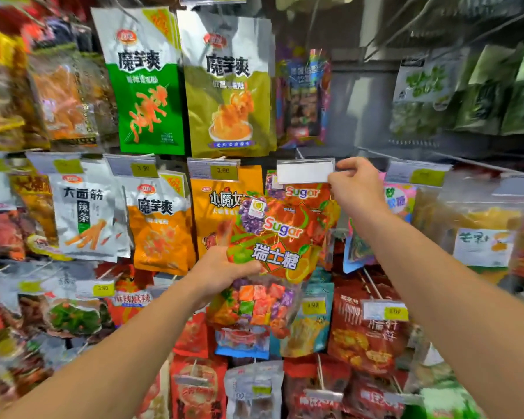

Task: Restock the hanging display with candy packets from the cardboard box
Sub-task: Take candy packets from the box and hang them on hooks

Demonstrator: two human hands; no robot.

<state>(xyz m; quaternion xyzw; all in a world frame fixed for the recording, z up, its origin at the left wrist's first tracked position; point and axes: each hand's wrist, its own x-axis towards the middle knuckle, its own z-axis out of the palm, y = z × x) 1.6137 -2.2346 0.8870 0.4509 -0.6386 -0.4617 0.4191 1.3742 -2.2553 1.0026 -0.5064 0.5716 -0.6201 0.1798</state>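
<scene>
My left hand (224, 272) grips an orange "Sugar" candy packet (273, 249) by its middle, holding it tilted in front of the hanging display. Its clear lower part shows coloured candy cubes. Right behind it hangs another packet of the same candy (307, 196) on a peg. My right hand (356, 187) pinches the right end of the blank white price-tag holder (304, 170) at the tip of that peg. The cardboard box is out of view.
Rows of snack packets hang on pegs all around: green and olive packets (152, 86) above, orange and silver ones (161, 219) to the left, red packets (366, 334) below. Yellow price tags (224, 172) front the pegs. Green bags (496, 95) hang at upper right.
</scene>
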